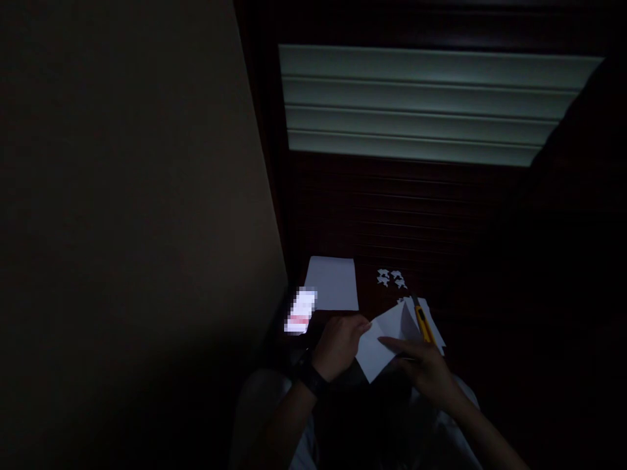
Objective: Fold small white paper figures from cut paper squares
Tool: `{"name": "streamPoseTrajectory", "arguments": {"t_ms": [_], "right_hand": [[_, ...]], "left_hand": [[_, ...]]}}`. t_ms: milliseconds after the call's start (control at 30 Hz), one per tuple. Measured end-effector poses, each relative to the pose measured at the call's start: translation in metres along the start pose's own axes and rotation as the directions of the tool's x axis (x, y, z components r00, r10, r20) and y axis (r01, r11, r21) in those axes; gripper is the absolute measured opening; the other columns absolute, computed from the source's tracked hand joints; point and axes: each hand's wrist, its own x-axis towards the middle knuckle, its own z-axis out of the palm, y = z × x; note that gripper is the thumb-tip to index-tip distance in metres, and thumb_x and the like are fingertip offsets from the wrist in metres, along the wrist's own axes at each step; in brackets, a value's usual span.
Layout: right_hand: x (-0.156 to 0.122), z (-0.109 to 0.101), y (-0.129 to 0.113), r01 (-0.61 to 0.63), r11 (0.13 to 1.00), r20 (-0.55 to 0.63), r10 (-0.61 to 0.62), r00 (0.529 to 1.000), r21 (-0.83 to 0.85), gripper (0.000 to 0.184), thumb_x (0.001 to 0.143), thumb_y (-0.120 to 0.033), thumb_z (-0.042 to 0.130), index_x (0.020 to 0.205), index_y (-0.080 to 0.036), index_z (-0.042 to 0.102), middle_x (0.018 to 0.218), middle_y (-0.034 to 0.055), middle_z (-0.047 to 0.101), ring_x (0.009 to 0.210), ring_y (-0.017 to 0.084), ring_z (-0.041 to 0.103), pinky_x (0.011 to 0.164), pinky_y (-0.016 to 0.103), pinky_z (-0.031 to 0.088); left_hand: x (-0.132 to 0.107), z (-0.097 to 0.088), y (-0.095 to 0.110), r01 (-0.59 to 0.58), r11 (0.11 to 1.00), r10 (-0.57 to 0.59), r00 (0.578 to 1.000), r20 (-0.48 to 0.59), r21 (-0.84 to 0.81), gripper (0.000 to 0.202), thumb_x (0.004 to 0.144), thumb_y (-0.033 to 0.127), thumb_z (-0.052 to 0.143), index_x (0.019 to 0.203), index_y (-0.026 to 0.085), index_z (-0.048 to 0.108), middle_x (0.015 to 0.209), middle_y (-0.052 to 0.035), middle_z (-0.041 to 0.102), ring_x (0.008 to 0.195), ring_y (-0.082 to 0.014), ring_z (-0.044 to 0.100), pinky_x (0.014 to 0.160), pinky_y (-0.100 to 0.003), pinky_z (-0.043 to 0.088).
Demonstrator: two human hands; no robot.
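Observation:
A white sheet of paper (pixel 373 356) with a fold or raised flap is between my two hands, tilted above my lap. My left hand (pixel 343 343) wears a dark wristband and is closed on the paper's left edge. From the lower right, my right hand (pixel 427 367) pinches the same paper, one finger stretched over its face and others below. Just beyond the right hand lies a yellow box cutter (pixel 424 324) on more white paper (pixel 435 326); its lower end is hidden by that hand.
A lit phone (pixel 300 312), its screen blurred, is at the left beside a flat blank white sheet (pixel 333 282). Several small white paper cutouts (pixel 390 278) lie further back. A wall (pixel 147 196) rises on the left, and a dark slatted panel (pixel 401 215) stands ahead. Light is dim.

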Motion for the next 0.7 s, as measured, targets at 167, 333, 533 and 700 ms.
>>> {"name": "streamPoseTrajectory", "arguments": {"t_ms": [167,333,533,700], "right_hand": [[-0.004,-0.001,0.002,-0.196,0.949,0.003,0.201,0.979,0.248,0.037,0.07,-0.017,0.062,0.106,-0.023,0.067,0.07,-0.0003,0.071,0.061,0.017,0.06,0.055,0.024,0.047],[-0.004,-0.007,-0.001,-0.202,0.931,0.017,0.207,0.978,0.303,0.032,0.067,-0.013,0.061,0.095,-0.024,0.072,0.068,-0.0006,0.072,0.055,0.015,0.059,0.049,0.021,0.045],[-0.005,-0.012,0.003,-0.196,0.927,-0.015,0.211,0.977,0.32,0.025,0.069,-0.016,0.059,0.086,-0.023,0.075,0.061,0.0,0.072,0.048,0.015,0.059,0.045,0.022,0.045],[-0.006,-0.022,0.008,-0.215,0.917,-0.117,0.267,0.956,0.337,0.02,0.067,-0.02,0.065,0.083,-0.026,0.075,0.077,0.0013,0.074,0.068,0.019,0.066,0.06,0.024,0.05]], "left_hand": [[0.0,0.001,-0.001,0.013,0.951,-0.023,0.999,-0.026,-0.308,0.028,0.088,0.029,0.042,0.104,0.019,0.063,0.097,-0.005,0.067,0.085,-0.017,0.06,0.073,-0.025,0.043],[0.0,0.004,-0.006,0.034,0.863,-0.042,0.999,-0.004,-0.504,0.029,0.084,0.034,0.05,0.101,0.017,0.065,0.099,-0.0077,0.067,0.088,-0.0189,0.061,0.076,-0.027,0.045],[-0.005,-0.002,-0.006,0.055,0.854,-0.034,0.998,0.049,-0.518,0.029,0.082,0.037,0.053,0.089,0.015,0.07,0.092,-0.0086,0.069,0.088,-0.0203,0.062,0.079,-0.029,0.046],[-0.013,-0.008,-0.008,0.061,0.827,0.041,0.985,0.169,-0.559,0.04,0.061,0.027,0.076,0.098,0.017,0.069,0.102,-0.0087,0.065,0.091,-0.0225,0.061,0.077,-0.028,0.049]]}}
